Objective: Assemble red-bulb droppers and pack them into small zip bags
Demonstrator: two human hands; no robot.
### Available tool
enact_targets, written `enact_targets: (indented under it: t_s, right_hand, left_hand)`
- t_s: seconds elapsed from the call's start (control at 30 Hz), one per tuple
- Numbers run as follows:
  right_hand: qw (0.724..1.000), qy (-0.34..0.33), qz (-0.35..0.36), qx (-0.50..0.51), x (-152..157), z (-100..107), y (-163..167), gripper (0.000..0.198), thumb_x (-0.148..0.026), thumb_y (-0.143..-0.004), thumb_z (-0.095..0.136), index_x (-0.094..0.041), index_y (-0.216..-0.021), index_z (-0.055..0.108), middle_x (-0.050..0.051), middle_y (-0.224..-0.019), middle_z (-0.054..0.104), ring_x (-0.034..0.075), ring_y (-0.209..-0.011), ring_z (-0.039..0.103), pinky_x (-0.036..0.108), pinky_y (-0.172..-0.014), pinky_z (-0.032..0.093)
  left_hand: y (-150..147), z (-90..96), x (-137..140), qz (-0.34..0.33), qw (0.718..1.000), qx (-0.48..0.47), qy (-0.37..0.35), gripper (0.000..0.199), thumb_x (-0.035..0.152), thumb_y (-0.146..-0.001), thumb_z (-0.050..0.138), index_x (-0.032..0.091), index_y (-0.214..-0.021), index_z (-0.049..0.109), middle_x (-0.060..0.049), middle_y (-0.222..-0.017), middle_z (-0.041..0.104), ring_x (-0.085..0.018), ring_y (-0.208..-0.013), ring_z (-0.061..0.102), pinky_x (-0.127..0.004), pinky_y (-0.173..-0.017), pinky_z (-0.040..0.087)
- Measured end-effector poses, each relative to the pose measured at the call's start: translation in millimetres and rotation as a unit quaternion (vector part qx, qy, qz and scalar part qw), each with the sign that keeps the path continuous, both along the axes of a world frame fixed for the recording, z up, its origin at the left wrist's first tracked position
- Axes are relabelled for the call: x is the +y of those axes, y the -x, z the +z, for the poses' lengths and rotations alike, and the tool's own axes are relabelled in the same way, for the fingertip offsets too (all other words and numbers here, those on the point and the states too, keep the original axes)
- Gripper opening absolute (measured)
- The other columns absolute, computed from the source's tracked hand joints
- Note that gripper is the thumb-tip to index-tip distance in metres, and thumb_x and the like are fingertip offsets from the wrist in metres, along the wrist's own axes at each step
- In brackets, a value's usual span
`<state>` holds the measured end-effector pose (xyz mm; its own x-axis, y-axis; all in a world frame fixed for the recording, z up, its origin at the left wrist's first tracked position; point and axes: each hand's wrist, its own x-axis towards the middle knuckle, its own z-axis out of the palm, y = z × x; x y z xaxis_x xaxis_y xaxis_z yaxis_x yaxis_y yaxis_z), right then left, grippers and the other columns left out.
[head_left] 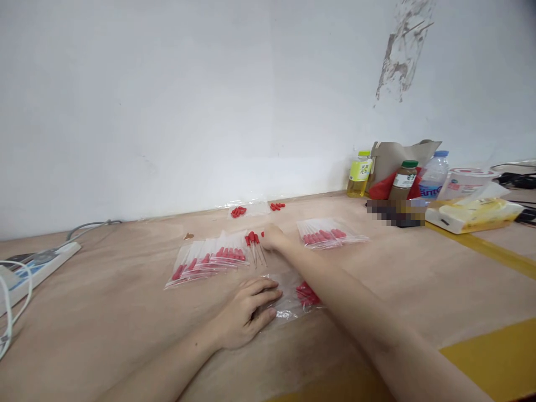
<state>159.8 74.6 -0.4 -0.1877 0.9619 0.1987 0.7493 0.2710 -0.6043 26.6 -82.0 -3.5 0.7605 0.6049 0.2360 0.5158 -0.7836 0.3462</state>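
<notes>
My left hand (251, 312) lies with fingers apart on a clear plastic bag (287, 314), which holds a cluster of red rubber pieces (307, 293), partly behind my right forearm. Further forward, my right hand (273, 238) is closed, its fingertips at a small red rubber bulb (263, 234); most of its fingers are hidden. Just left of it, several loose droppers (253, 240) with red bulbs and thin stems lie side by side. Overlapping clear zip bags (209, 257) of red-bulbed droppers fan out to the left. More such bags (326, 234) lie to the right.
Loose red bulbs (238, 212) rest on a clear bag near the wall, with another little group (277, 206) beside it. Bottles (404, 181) and a tissue pack (473, 215) stand at the right. A power strip (42, 268) with cables lies at the left.
</notes>
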Motion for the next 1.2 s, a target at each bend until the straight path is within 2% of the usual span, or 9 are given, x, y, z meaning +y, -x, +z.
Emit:
enact_targets:
  t_s: [0.17, 0.23, 0.33, 0.4, 0.5, 0.67, 0.87, 1.03, 1.2]
  right_hand:
    - [0.998, 0.04, -0.019, 0.047, -7, 17, -25, 0.029, -0.03, -0.083, 0.048, -0.012, -0.106, 0.051, 0.008, -0.104, 0.054, 0.017, -0.089, 0.054, 0.035, -0.075, 0.046]
    - [0.995, 0.032, -0.023, 0.088, -17, 27, -57, 0.019, -0.022, -0.082, 0.046, -0.008, -0.092, 0.056, 0.007, -0.083, 0.059, 0.015, -0.074, 0.056, 0.027, -0.066, 0.046]
    - [0.984, 0.03, -0.035, 0.171, -38, 34, -114, 0.021, -0.018, -0.082, 0.034, -0.013, -0.094, 0.051, -0.001, -0.059, 0.051, 0.009, -0.05, 0.049, 0.021, -0.048, 0.041]
    - [0.928, 0.037, -0.011, 0.369, -54, 31, -147, 0.012, -0.021, -0.075, 0.043, -0.016, -0.085, 0.049, -0.003, -0.059, 0.049, 0.007, -0.046, 0.046, 0.019, -0.043, 0.037]
    - [0.867, 0.013, -0.03, 0.497, -76, 18, -172, 0.014, -0.024, -0.068, 0.051, -0.019, -0.079, 0.045, -0.004, -0.064, 0.051, 0.006, -0.046, 0.045, 0.018, -0.043, 0.037]
    - [0.843, -0.004, -0.12, 0.525, -97, -8, -169, 0.035, -0.021, -0.061, 0.056, -0.023, -0.088, 0.033, -0.009, -0.055, 0.047, 0.008, -0.043, 0.047, 0.018, -0.04, 0.04]
    - [0.832, 0.046, -0.121, 0.539, -108, -16, -155, 0.03, -0.016, -0.065, 0.053, -0.023, -0.085, 0.032, -0.008, -0.057, 0.05, 0.008, -0.043, 0.051, 0.019, -0.04, 0.043]
    - [0.803, 0.115, -0.095, 0.576, -117, -15, -146, 0.019, -0.013, -0.074, 0.046, -0.023, -0.082, 0.032, -0.004, -0.058, 0.054, 0.01, -0.05, 0.057, 0.023, -0.05, 0.049]
    - [0.816, 0.08, -0.124, 0.559, -110, -19, -155, 0.017, -0.012, -0.076, 0.044, -0.023, -0.081, 0.032, -0.007, -0.054, 0.052, 0.01, -0.047, 0.057, 0.021, -0.045, 0.048]
  left_hand:
    - [1, 2.9, 0, 0.0, 1.0, 0.021, 0.011, 0.04, 0.036, -0.084, 0.047, 0.024, -0.123, 0.047, -0.007, -0.127, 0.045, -0.023, -0.117, 0.039, -0.04, -0.098, 0.033]
    - [1, 3.7, 1, -0.001, 1.0, 0.019, 0.011, 0.04, 0.037, -0.084, 0.047, 0.025, -0.123, 0.046, -0.007, -0.128, 0.045, -0.023, -0.117, 0.04, -0.04, -0.098, 0.034]
    - [2, 4.4, 3, -0.006, 1.0, 0.022, 0.012, 0.04, 0.035, -0.085, 0.046, 0.027, -0.124, 0.045, -0.005, -0.13, 0.044, -0.022, -0.118, 0.039, -0.041, -0.098, 0.033]
    - [3, 4.7, 4, -0.013, 0.999, 0.033, 0.019, 0.04, 0.035, -0.086, 0.044, 0.028, -0.125, 0.043, -0.004, -0.132, 0.041, -0.022, -0.12, 0.037, -0.041, -0.099, 0.032]
    - [5, 4.6, 5, -0.017, 0.999, 0.042, 0.026, 0.04, 0.034, -0.087, 0.042, 0.028, -0.127, 0.04, -0.003, -0.134, 0.039, -0.021, -0.123, 0.033, -0.041, -0.1, 0.03]
    - [3, 3.6, 4, -0.014, 0.999, 0.043, 0.015, 0.039, 0.033, -0.088, 0.04, 0.029, -0.127, 0.039, -0.002, -0.134, 0.039, -0.021, -0.123, 0.033, -0.04, -0.1, 0.03]
    - [2, 2.3, 4, 0.001, 0.999, 0.037, 0.009, 0.039, 0.033, -0.087, 0.042, 0.027, -0.126, 0.042, -0.004, -0.132, 0.041, -0.021, -0.121, 0.036, -0.039, -0.1, 0.032]
    - [2, 1.8, 2, 0.016, 0.999, 0.03, 0.011, 0.044, 0.034, -0.087, 0.043, 0.026, -0.129, 0.036, -0.004, -0.133, 0.039, -0.021, -0.121, 0.036, -0.039, -0.099, 0.032]
    - [3, 0.7, 1, 0.032, 0.999, 0.025, 0.021, 0.048, 0.037, -0.086, 0.043, 0.026, -0.132, 0.03, -0.004, -0.134, 0.038, -0.022, -0.121, 0.035, -0.04, -0.1, 0.031]
